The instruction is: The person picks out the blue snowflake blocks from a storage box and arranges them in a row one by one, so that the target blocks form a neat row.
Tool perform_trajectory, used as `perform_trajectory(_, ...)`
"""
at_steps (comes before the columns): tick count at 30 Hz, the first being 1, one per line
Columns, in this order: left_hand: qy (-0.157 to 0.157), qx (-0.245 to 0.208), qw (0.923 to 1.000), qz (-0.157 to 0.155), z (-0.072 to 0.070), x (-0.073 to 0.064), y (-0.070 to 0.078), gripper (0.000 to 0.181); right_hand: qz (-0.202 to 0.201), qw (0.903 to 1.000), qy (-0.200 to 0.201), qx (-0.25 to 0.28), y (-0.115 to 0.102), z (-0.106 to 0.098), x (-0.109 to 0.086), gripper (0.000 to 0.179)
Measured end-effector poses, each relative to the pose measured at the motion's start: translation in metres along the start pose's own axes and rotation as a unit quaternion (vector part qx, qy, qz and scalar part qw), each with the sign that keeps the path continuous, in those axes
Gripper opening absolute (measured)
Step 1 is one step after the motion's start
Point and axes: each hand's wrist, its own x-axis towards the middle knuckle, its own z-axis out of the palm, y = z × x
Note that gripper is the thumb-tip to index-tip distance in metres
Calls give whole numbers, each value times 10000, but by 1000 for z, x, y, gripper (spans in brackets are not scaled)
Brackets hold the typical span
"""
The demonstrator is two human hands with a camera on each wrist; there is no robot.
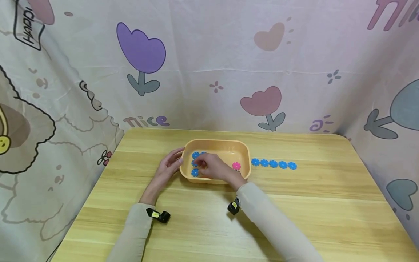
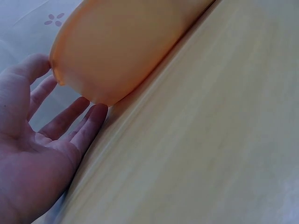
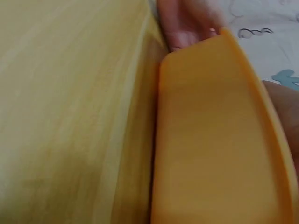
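A yellow-orange plastic tray (image 1: 216,145) with raised walls sits on the table. My left hand (image 1: 168,165) rests against its left end, fingers spread; in the left wrist view the fingertips (image 2: 99,109) touch the tray's end wall. My right hand (image 1: 214,167) reaches inside the tray with curled fingers over the left part. Blue flower-shaped plastic pieces (image 1: 195,172) lie around its fingertips; whether it pinches one is hidden. A pink flower-shaped piece (image 1: 236,165) lies in the tray's right part. In the right wrist view the tray wall blocks most of the right hand.
To the right of the tray, several blue flower-shaped pieces (image 1: 273,164) form a straight row on the wooden table (image 1: 196,225). A printed cloth (image 1: 203,43) hangs behind the table and at its sides. Each wrist carries a small black camera (image 1: 158,215).
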Motion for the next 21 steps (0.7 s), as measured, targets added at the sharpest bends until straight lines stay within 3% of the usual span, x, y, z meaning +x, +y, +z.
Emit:
perform_trajectory(13,-23,78,10000,23,0,0,1,48,-76,9976,-501,-475,-1,3,8,27)
perform_trajectory(21,10,79,10000,9,0,0,1,48,45,9969,-571,-535,1,4,9,20)
